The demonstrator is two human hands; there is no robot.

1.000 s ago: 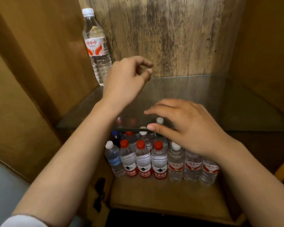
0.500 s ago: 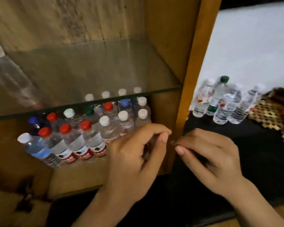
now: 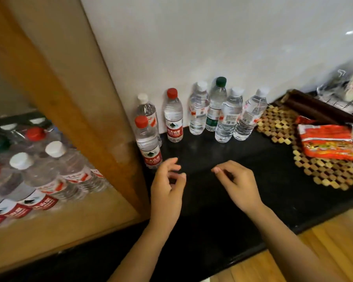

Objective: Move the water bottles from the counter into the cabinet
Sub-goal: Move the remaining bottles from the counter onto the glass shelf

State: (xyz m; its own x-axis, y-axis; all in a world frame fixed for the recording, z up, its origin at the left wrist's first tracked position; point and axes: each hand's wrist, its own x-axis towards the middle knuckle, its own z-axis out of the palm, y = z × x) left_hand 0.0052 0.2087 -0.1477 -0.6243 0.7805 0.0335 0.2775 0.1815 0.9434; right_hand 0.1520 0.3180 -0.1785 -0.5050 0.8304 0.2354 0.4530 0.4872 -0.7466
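Several water bottles stand on the black counter [image 3: 222,176] by the white wall: a near red-capped bottle [image 3: 148,142], a white-capped one behind it [image 3: 145,106], another red-capped bottle [image 3: 173,117], and a green-capped bottle [image 3: 216,106] among three white-capped ones [image 3: 198,110]. My left hand [image 3: 167,188] hovers just below the near red-capped bottle, fingers loosely curled and holding nothing. My right hand [image 3: 234,182] hovers beside it over the counter, also loosely curled and holding nothing. To the left, the wooden cabinet [image 3: 73,94] holds several bottles [image 3: 55,169] on its lower shelf.
A woven mat of wooden tiles [image 3: 322,169] lies on the counter's right part, with a red snack packet [image 3: 326,143] on it. Dark rolled items [image 3: 314,108] and a wire rack [image 3: 338,86] sit at the far right. Wooden flooring [image 3: 324,251] shows beyond the counter's front edge.
The view has swung right from the cabinet interior to the counter. Both hands, holding nothing, have come out of the cabinet and now hover over the counter near the bottles.
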